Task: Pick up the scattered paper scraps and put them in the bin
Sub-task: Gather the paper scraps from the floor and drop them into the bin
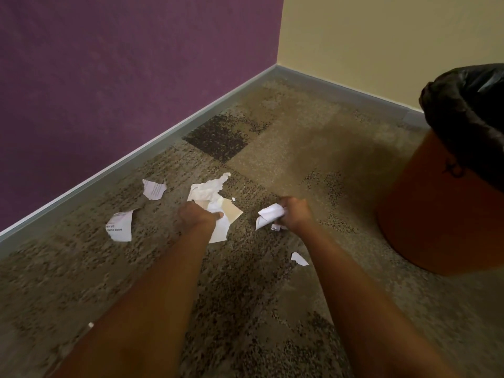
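left hand (197, 215): pinching white torn paper sheet (221, 227) | right hand (294, 212): fingers curled round crumpled white paper scrap (268, 214) | orange round bin (441, 211) at right

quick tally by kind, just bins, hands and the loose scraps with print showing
bin: 1
hands: 2, left hand gripping a white sheet, right hand gripping a crumpled scrap
printed scraps lying free: 2, far printed scrap and near printed scrap
total: 5
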A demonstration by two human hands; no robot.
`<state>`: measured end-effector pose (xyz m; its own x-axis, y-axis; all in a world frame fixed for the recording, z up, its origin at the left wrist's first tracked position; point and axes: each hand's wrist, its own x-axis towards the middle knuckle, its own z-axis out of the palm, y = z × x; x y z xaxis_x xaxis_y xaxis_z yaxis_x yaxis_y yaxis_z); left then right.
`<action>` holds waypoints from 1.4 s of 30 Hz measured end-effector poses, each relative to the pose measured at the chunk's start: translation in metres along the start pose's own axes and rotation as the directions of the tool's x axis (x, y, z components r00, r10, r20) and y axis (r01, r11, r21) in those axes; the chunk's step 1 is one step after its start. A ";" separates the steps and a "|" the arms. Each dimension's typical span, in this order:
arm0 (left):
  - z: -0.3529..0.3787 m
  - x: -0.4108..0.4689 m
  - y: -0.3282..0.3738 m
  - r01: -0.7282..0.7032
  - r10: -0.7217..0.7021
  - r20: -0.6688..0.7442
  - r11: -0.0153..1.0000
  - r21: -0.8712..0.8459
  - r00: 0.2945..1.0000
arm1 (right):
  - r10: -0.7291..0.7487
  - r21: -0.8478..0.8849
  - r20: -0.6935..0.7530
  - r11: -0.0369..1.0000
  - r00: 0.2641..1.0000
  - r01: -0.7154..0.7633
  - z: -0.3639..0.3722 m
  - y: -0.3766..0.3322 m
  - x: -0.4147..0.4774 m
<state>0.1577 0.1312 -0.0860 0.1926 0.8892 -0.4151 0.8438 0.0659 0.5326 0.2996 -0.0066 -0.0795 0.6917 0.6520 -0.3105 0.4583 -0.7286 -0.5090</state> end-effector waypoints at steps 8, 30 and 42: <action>0.006 0.013 -0.012 0.067 -0.065 0.025 0.994 -0.082 0.998 | -0.034 0.062 -0.009 0.998 0.999 0.034 0.004 0.011 0.003; -0.054 -0.093 0.047 -0.230 0.199 -0.135 0.934 -0.274 0.971 | -0.001 0.453 -0.514 0.849 0.858 0.272 -0.173 -0.008 -0.070; -0.079 -0.184 0.205 -0.275 0.495 0.137 0.667 -0.692 0.858 | 0.139 0.458 -0.741 0.819 0.657 0.344 -0.312 0.041 -0.165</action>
<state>0.2562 0.0166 0.1577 0.6514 0.7337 -0.1933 0.1636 0.1129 0.9800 0.3784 -0.2099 0.2012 0.9316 0.1719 0.3202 0.3576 -0.2766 -0.8920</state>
